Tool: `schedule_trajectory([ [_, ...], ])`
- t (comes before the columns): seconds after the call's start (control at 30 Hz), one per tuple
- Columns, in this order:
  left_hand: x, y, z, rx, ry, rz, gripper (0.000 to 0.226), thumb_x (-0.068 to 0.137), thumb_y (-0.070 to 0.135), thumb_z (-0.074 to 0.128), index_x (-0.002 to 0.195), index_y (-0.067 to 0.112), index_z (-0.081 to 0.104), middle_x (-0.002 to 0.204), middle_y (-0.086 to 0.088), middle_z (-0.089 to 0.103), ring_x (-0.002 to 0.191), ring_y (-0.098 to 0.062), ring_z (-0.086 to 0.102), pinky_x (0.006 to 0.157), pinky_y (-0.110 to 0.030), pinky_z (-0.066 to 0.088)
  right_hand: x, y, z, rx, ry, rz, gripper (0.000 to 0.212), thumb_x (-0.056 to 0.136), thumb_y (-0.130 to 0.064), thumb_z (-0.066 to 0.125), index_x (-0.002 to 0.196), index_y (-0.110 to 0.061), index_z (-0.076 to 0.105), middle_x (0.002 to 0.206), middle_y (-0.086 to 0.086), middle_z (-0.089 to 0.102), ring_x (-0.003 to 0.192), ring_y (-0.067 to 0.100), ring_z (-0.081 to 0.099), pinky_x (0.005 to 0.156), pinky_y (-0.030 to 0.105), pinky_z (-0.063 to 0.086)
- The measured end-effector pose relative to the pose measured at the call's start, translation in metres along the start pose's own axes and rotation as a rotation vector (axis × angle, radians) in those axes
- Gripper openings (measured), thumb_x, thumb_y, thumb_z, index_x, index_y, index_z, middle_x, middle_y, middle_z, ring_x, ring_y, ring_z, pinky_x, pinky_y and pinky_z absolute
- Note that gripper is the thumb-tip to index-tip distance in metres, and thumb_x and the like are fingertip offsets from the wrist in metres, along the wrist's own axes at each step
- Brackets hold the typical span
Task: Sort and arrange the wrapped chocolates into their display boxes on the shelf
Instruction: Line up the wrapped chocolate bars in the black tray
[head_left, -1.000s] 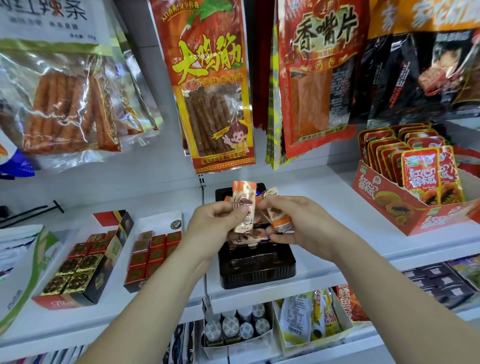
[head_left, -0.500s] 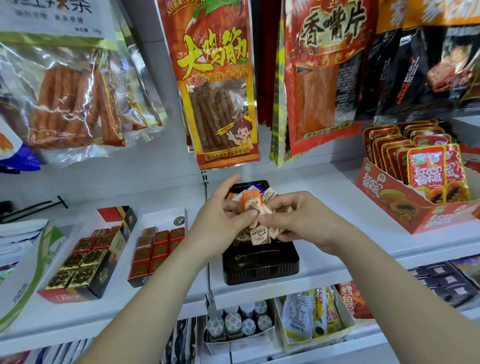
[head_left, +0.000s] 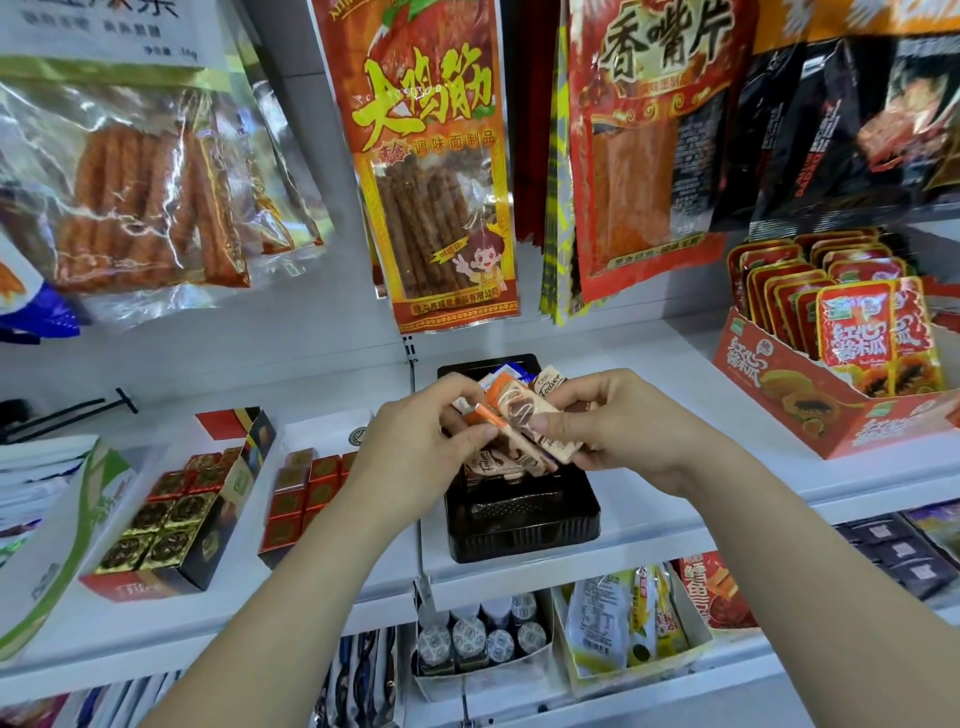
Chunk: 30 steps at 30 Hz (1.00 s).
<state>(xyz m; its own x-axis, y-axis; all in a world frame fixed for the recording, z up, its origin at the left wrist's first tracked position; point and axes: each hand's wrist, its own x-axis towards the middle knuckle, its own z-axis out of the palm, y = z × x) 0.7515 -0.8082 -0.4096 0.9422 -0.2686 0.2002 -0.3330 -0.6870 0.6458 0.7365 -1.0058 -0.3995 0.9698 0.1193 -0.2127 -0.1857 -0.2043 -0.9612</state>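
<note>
Above the black plastic display tray (head_left: 524, 525) on the white shelf (head_left: 675, 514), my left hand (head_left: 410, 457) and right hand (head_left: 628, 426) pinch a fanned bunch of small orange-and-cream wrapped chocolates (head_left: 519, 415) between them; more brown-and-cream wrapped ones (head_left: 493, 464) lie in the tray just below

One head-worn wide-angle camera looks forward and slightly down, close to the white shelf (head_left: 675, 519), framing both forearms from above.
</note>
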Motion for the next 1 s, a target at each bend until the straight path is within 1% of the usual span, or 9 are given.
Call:
schedule_trajectory([
  [0.1, 0.003, -0.008, -0.004, 0.015, -0.058, -0.016, 0.009, 0.081, 0.034, 0.073, 0.084, 0.031, 0.065, 0.082, 0.006, 0.061, 0.074, -0.012, 0.055, 0.067, -0.031, 0.047, 0.0, -0.002, -0.004, 0.021, 0.067, -0.027, 0.006, 0.082, -0.015, 0.073, 0.083, -0.009, 0.072, 0.074, 0.006, 0.062, 0.054, 0.006, 0.054, 0.052, 0.019, 0.047],
  [0.27, -0.003, -0.005, -0.003, 0.035, -0.17, -0.118, 0.011, 0.078, 0.035, 0.076, 0.085, 0.032, 0.068, 0.065, 0.007, 0.064, 0.062, -0.008, 0.06, 0.066, -0.029, 0.05, 0.001, -0.001, -0.006, 0.051, 0.105, -0.028, 0.018, 0.082, -0.016, 0.074, 0.094, -0.003, 0.072, 0.076, 0.006, 0.062, 0.052, 0.005, 0.054, 0.052, 0.018, 0.045],
  [0.43, -0.009, 0.001, 0.012, 0.142, -0.236, -0.162, 0.012, 0.081, 0.037, 0.073, 0.081, 0.03, 0.064, 0.061, 0.006, 0.064, 0.047, -0.006, 0.06, 0.048, -0.021, 0.039, 0.004, 0.001, -0.001, 0.014, 0.094, -0.03, 0.019, 0.081, -0.018, 0.075, 0.092, -0.003, 0.071, 0.076, 0.007, 0.061, 0.057, 0.008, 0.052, 0.051, 0.018, 0.046],
  [0.53, -0.01, 0.002, 0.016, 0.238, -0.208, -0.121, 0.015, 0.081, 0.039, 0.071, 0.076, 0.031, 0.06, 0.068, 0.008, 0.061, 0.063, -0.009, 0.059, 0.052, -0.023, 0.038, 0.005, 0.001, 0.001, 0.012, 0.084, -0.028, 0.018, 0.08, -0.02, 0.075, 0.091, -0.006, 0.072, 0.076, 0.007, 0.062, 0.055, 0.009, 0.051, 0.05, 0.018, 0.046],
  [0.7, -0.01, -0.001, 0.02, 0.371, -0.186, -0.026, 0.018, 0.08, 0.042, 0.072, 0.077, 0.028, 0.061, 0.066, 0.011, 0.056, 0.067, -0.008, 0.052, 0.05, -0.02, 0.032, 0.004, 0.001, 0.0, -0.005, 0.049, -0.007, 0.018, 0.077, -0.019, 0.078, 0.089, -0.007, 0.071, 0.074, 0.006, 0.061, 0.055, 0.011, 0.053, 0.049, 0.019, 0.045],
  [0.8, -0.009, -0.007, 0.02, 0.271, -0.213, -0.095, 0.019, 0.078, 0.036, 0.075, 0.077, 0.027, 0.058, 0.066, 0.012, 0.055, 0.066, -0.008, 0.052, 0.052, -0.022, 0.034, 0.004, 0.003, -0.002, -0.035, 0.04, -0.012, 0.022, 0.072, -0.019, 0.081, 0.085, -0.005, 0.07, 0.071, 0.007, 0.058, 0.058, 0.014, 0.051, 0.047, 0.019, 0.043],
  [0.87, -0.005, -0.011, 0.013, 0.122, -0.145, -0.148, 0.017, 0.079, 0.027, 0.074, 0.08, 0.028, 0.057, 0.069, 0.01, 0.059, 0.066, -0.01, 0.056, 0.055, -0.023, 0.038, 0.003, 0.003, -0.003, -0.102, 0.02, -0.033, 0.02, 0.071, -0.017, 0.082, 0.08, -0.006, 0.069, 0.068, 0.004, 0.057, 0.056, 0.011, 0.05, 0.048, 0.02, 0.041],
  [0.93, -0.002, -0.012, 0.002, -0.147, -0.076, -0.184, 0.025, 0.081, 0.02, 0.073, 0.097, 0.033, 0.059, 0.085, 0.01, 0.063, 0.07, -0.01, 0.058, 0.061, -0.022, 0.043, 0.002, 0.003, -0.003, -0.178, -0.018, -0.054, 0.017, 0.071, -0.017, 0.083, 0.075, -0.01, 0.068, 0.064, 0.0, 0.057, 0.054, 0.009, 0.049, 0.049, 0.021, 0.039],
  [1.0, -0.001, -0.011, -0.004, -0.373, -0.099, -0.188, 0.036, 0.084, 0.019, 0.071, 0.114, 0.036, 0.06, 0.1, 0.01, 0.062, 0.073, -0.007, 0.06, 0.062, -0.02, 0.046, 0.003, 0.003, -0.001, -0.225, -0.052, -0.064, 0.017, 0.069, -0.018, 0.084, 0.073, -0.013, 0.068, 0.063, -0.001, 0.057, 0.055, 0.009, 0.049, 0.048, 0.02, 0.039],
])
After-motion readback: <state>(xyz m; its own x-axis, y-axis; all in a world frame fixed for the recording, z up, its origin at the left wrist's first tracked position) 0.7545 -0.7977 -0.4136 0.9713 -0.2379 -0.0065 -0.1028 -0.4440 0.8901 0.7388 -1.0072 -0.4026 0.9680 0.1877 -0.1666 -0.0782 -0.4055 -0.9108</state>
